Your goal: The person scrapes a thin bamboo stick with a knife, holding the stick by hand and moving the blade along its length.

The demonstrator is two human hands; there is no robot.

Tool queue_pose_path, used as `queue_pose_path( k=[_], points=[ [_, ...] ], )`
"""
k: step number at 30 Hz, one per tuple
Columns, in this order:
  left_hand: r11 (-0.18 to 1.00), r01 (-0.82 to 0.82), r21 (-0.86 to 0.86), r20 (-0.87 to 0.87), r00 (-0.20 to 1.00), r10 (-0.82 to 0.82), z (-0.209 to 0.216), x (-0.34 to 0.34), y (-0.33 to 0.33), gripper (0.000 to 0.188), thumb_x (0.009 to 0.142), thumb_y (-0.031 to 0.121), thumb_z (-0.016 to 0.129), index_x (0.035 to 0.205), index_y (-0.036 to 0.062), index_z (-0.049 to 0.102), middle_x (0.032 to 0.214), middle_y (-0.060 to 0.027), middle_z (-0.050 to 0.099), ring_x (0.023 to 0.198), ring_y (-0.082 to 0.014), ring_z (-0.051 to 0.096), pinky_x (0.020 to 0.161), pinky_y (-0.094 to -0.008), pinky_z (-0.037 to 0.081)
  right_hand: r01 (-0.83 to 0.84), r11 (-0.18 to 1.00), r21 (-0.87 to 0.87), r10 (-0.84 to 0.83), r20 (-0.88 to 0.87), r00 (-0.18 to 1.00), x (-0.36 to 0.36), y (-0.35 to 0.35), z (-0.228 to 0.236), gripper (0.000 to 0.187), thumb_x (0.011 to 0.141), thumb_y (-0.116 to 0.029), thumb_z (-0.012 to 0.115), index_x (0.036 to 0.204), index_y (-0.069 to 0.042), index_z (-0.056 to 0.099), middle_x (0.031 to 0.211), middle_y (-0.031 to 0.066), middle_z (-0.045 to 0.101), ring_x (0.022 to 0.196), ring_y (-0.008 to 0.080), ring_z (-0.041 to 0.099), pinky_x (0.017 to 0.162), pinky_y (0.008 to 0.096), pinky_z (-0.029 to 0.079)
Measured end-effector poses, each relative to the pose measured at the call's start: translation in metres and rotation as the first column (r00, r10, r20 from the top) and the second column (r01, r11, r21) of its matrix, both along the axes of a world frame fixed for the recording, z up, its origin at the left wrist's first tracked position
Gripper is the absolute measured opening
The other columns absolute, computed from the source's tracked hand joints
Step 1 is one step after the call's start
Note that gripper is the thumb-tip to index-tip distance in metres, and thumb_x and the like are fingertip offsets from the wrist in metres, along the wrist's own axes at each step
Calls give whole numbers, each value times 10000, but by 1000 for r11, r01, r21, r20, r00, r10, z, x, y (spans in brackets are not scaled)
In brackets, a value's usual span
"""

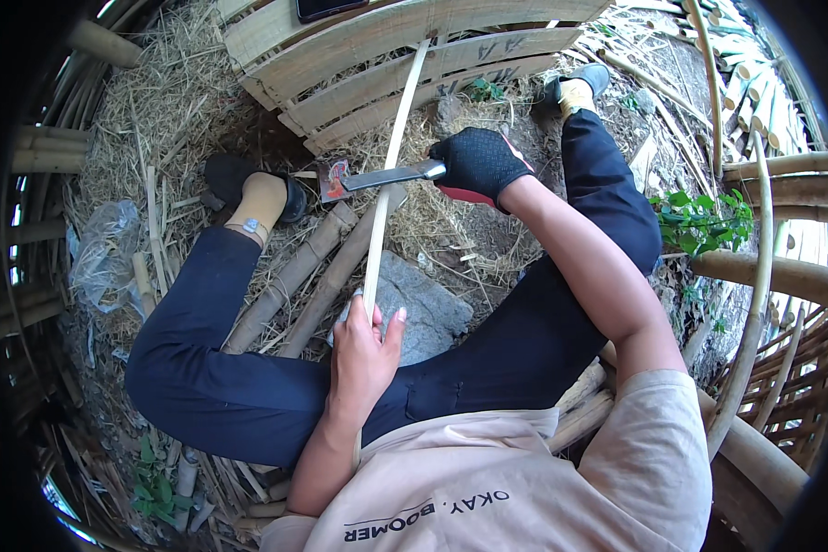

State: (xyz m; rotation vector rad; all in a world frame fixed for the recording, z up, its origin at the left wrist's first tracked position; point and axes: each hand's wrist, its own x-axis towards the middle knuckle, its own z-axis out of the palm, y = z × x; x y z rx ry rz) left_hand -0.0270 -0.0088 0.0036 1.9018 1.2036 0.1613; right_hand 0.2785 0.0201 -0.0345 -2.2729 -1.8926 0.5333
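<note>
My bare left hand point(366, 348) is closed around the lower end of a long, pale bamboo strip point(394, 152). The strip slants up and away, its far end reaching the wooden crate point(368, 78). My right hand point(478, 167), in a black and red glove, grips the handle of a knife point(391, 176) with a broad metal blade. That blade lies across the strip at about its middle, pointing left; from this angle I cannot tell how deeply it touches. Below the strip, a flat grey stone point(419, 308) rests on the ground between my legs.
Two bamboo poles point(304, 267) lie beside the stone. A clear plastic bag point(106, 253) is at the left, and a red packet point(334, 179) lies near my left foot. A phone point(327, 7) sits on the crate. Straw point(175, 101) covers the ground; cut bamboo point(759, 101) is piled at far right.
</note>
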Motion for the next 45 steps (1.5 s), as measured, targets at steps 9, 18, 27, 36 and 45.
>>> queue_pose_path(
  k=[9, 18, 27, 36, 45],
  points=[
    [998, 32, 50, -3, 999, -32, -1, -2, -5, 328, 913, 193, 762, 858, 7, 497, 567, -73, 503, 466, -173, 490, 473, -368, 404, 313, 950, -18, -312, 43, 949, 46, 12, -6, 317, 844, -362, 660, 1020, -132, 788, 979, 190, 752, 919, 372, 735, 863, 465, 579],
    [1000, 5, 17, -41, 999, -4, 7, 2, -2, 327, 911, 184, 766, 858, 9, 495, 579, -65, 492, 479, -151, 477, 474, -360, 393, 325, 946, 16, -325, 25, 945, 43, 2, 0, 379, 868, -453, 675, 1080, -154, 776, 1013, 169, 754, 957, 361, 729, 888, 450, 572],
    [999, 13, 49, -7, 1000, -13, 1, 0, -3, 325, 914, 177, 762, 855, 8, 490, 575, -68, 493, 467, -152, 481, 466, -361, 386, 76, 996, -45, -79, -68, 995, -8, -8, 22, 352, 873, -472, 696, 1039, -173, 780, 941, 174, 748, 893, 372, 719, 850, 460, 565],
    [991, 52, 126, -55, 997, -45, 1, 1, -8, 317, 933, 185, 735, 860, 1, 488, 578, -121, 499, 461, -246, 519, 483, -405, 405, 264, 959, -100, -260, 48, 964, 11, 13, 20, 301, 865, -324, 602, 1057, -189, 790, 1034, 145, 760, 963, 329, 739, 877, 456, 583],
    [985, 60, 160, -29, 998, -56, 0, -2, -6, 327, 924, 198, 747, 870, -2, 494, 592, -116, 508, 482, -240, 521, 495, -405, 411, 401, 914, 65, -405, 68, 912, 55, 13, -6, 360, 847, -367, 641, 1045, -100, 780, 1015, 210, 743, 961, 379, 724, 884, 458, 569]
  ],
)
